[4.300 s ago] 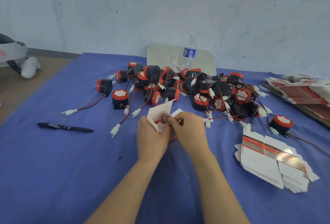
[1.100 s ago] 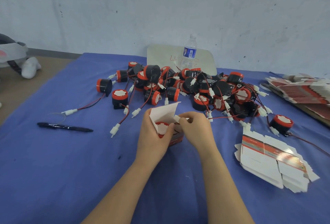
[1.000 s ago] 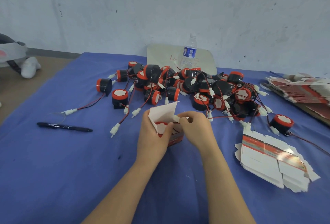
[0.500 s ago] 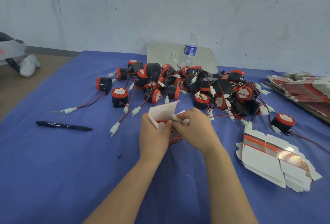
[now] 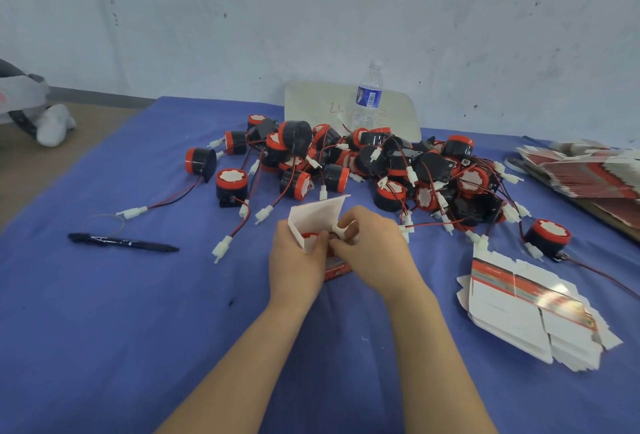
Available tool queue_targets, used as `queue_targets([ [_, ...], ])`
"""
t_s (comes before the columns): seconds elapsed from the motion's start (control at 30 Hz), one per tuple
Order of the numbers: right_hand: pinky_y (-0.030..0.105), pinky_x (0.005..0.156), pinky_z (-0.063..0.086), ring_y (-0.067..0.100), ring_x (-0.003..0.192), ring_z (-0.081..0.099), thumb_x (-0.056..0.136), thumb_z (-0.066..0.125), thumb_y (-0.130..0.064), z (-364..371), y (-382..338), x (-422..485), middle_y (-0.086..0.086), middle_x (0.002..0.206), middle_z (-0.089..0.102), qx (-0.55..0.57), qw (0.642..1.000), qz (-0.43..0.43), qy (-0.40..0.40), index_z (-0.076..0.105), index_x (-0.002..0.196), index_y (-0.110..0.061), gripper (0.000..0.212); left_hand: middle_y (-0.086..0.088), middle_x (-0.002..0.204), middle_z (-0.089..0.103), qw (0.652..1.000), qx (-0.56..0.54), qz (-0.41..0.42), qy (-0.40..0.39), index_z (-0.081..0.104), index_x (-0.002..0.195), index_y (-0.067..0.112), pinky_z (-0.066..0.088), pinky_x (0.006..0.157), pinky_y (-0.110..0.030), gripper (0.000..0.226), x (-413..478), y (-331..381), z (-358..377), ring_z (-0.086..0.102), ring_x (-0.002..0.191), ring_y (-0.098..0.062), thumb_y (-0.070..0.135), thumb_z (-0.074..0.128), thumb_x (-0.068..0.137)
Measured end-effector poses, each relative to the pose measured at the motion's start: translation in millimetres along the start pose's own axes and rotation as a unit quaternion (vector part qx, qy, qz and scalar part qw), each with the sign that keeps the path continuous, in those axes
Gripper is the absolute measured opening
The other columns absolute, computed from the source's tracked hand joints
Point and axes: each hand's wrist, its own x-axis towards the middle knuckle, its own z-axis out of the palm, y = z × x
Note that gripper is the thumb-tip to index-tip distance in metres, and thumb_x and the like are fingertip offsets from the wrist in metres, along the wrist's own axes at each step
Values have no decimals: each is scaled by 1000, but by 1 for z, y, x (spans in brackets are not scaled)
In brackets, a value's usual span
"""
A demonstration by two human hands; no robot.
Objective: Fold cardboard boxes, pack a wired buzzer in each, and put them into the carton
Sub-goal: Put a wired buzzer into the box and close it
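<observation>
My left hand (image 5: 296,260) grips a small white and red cardboard box (image 5: 317,220) standing on the blue table, its top flap raised. A red-topped buzzer (image 5: 309,237) sits inside the box, mostly hidden. My right hand (image 5: 372,248) pinches the buzzer's white connector (image 5: 341,230) at the box mouth. A heap of black and red wired buzzers (image 5: 363,163) lies just beyond. Flat box blanks (image 5: 533,309) lie in a stack at the right.
A black pen (image 5: 123,243) lies at the left. A water bottle (image 5: 367,96) and a white board (image 5: 311,101) stand at the far edge. More flat blanks (image 5: 585,170) pile at the far right. The table (image 5: 104,347) has a blue cloth.
The buzzer has gone deeper into the box. My right hand has moved from pushing the body in to pinching the connector and wire at the opening. My left hand has kept its hold.
</observation>
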Motion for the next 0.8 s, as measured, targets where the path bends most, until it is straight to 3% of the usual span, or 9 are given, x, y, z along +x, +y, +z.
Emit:
queue_targets([
  [0.1, 36, 75, 51, 21, 91, 58, 90, 60, -25, -1, -5, 0, 1, 96, 66, -22, 1000, -4, -3, 62, 100, -16, 13, 3, 102, 59, 1000, -9, -3, 2, 44, 101, 26, 52, 80, -35, 22, 0, 0, 0, 59, 91, -16, 23, 62, 90],
  [0.33, 35, 68, 52, 23, 82, 60, 91, 52, -20, -5, -15, -1, 6, 86, 68, -102, 993, -26, -47, 72, 93, -13, 21, 5, 97, 59, 1000, -20, -6, 1, 45, 100, 25, 50, 74, -30, 19, 2, -2, 0, 59, 87, -14, 21, 61, 91],
  [0.5, 37, 74, 54, 23, 87, 61, 94, 53, -20, 0, -18, -2, 6, 92, 69, -108, 994, -9, -32, 71, 97, -15, 19, 9, 93, 59, 1000, -23, -1, 2, 46, 100, 26, 45, 62, -19, 14, 4, -5, 0, 58, 80, -3, 21, 57, 94],
  [0.67, 32, 69, 44, 22, 88, 55, 97, 46, -26, 13, -18, -4, 3, 96, 64, -121, 992, 30, 26, 64, 93, -16, 21, 15, 84, 54, 1000, -3, 21, 2, 40, 82, 34, 39, 49, -4, 25, 0, -2, -1, 54, 72, 3, 14, 51, 93],
  [0.8, 31, 66, 32, 22, 83, 49, 98, 44, -26, 16, -20, -5, 4, 96, 61, -119, 990, 54, 56, 50, 86, -16, 17, 15, 83, 53, 999, 28, 33, 9, 38, 80, 33, 39, 49, -6, 26, -1, -2, 0, 52, 71, 1, 13, 54, 89],
])
